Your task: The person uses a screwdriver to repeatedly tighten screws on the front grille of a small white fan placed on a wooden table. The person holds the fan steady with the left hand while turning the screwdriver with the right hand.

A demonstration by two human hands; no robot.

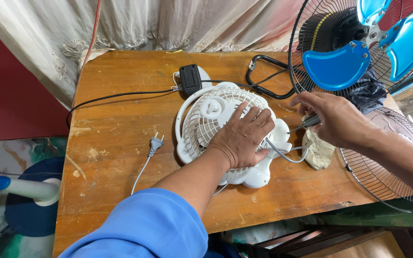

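A view from above onto a worn wooden table point(115, 143), seen from the head of the person working at it. In the middle of the table lies a small white fan point(216, 119), flat on its back, its round slatted grille facing up. The left hand point(242, 136) rests palm down on the grille, fingers spread wide and flat, pressing on the right half of the fan. The arm comes from a blue sleeve point(144, 229) at the bottom edge.

The right hand point(333, 119) hovers just beside the fan's right edge. Its fingers are curled closed around a screwdriver point(304, 124), whose thin metal tip points left toward the fan's rim. A grey cloth point(319, 150) lies crumpled on the table under that hand.

A white cord runs from the fan across the wood to a two-pin plug point(155, 143), which lies loose to the left of the fan, apart from it. Behind the fan sits a small black box point(190, 79) with a black cable point(115, 95) trailing to the left table edge.

At the upper right stands a large fan point(359, 48) with blue blades inside a black wire cage. A second wire guard point(383, 162) leans at the table's right edge. A pale curtain point(168, 24) hangs behind the table.
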